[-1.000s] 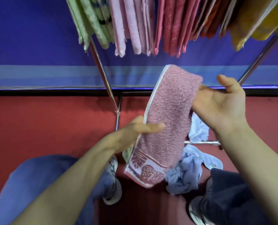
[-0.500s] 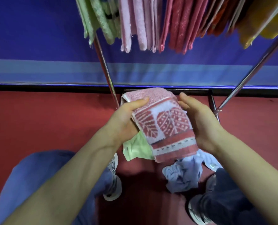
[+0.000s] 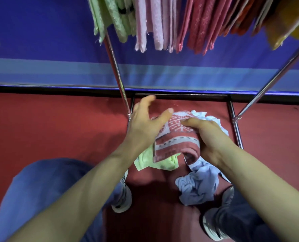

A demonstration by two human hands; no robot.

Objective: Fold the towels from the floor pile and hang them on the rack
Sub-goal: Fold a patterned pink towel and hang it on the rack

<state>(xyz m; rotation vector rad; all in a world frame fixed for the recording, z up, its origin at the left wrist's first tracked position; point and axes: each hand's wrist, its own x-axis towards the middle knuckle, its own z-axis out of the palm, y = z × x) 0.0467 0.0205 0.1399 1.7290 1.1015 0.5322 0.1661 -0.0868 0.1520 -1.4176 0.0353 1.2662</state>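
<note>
The left hand [image 3: 145, 123] has loosened, fingers spread, so the right hand [image 3: 210, 137] alone grips the folded red patterned terry towel [image 3: 175, 137] above the floor pile [image 3: 197, 186]; folding looks done, hanging on the chrome rack [image 3: 117, 72] remains

1. The left hand [image 3: 145, 123] and the right hand [image 3: 210, 138] are bare.
2. The left forearm [image 3: 85, 186] and the right forearm [image 3: 260, 175] are bare too, as far as the view reaches.
3. The left leg [image 3: 40, 189] wears blue denim trousers of a medium, slightly faded tone.
4. The right leg [image 3: 250, 224] looks darker, a deep navy blue, partly in shade.
5. The left shoe [image 3: 123, 198] is a grey sport shoe with a white sole.
6. The right shoe [image 3: 213, 226] is of the same kind, with a grey upper and a thick white sole rim.
</note>
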